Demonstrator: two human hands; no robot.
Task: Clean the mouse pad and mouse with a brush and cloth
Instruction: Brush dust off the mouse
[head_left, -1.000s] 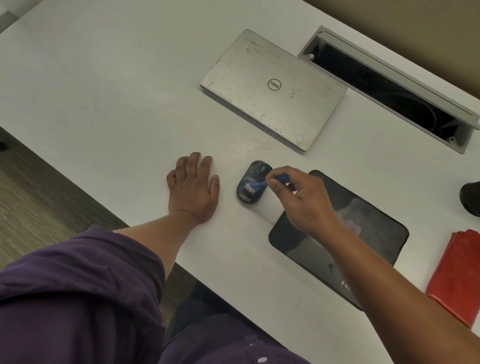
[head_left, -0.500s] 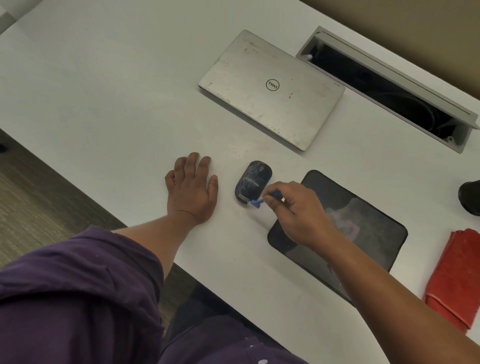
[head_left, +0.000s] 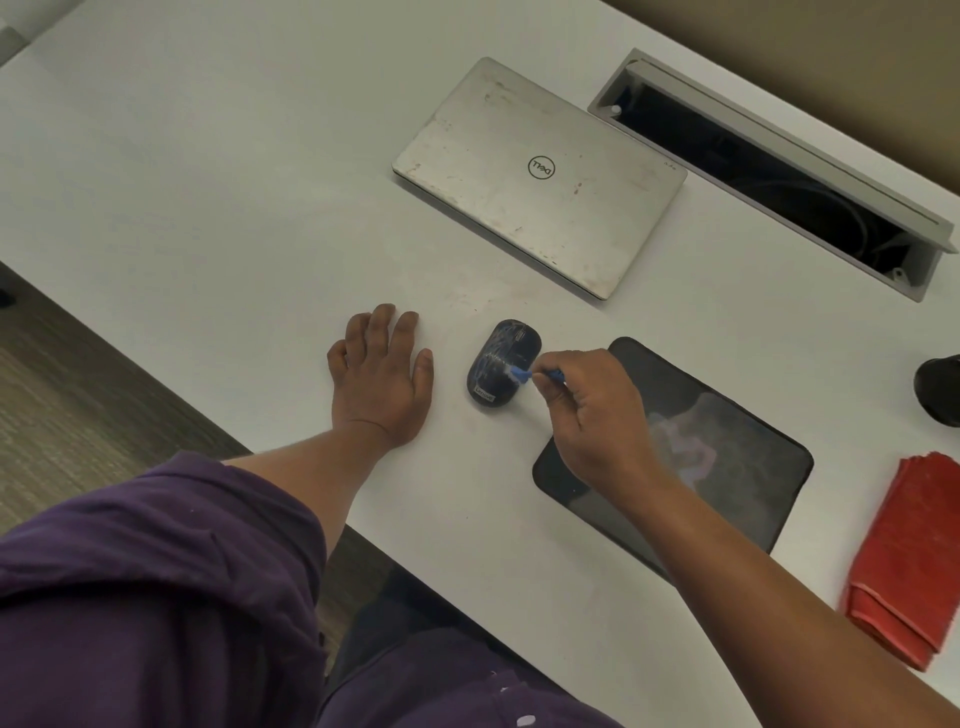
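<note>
- Dark blue mouse (head_left: 503, 362), flat, at 9 o'clock of black mouse pad (head_left: 727, 457).
- Small blue brush (head_left: 521, 373), bristles on mouse.
- Folded red cloth (head_left: 914, 561), at 3 o'clock of pad.

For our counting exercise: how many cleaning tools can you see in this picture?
2. The blue brush is pinched in the right hand, its bristles on the mouse. The red cloth lies folded at the table's right edge.
</note>
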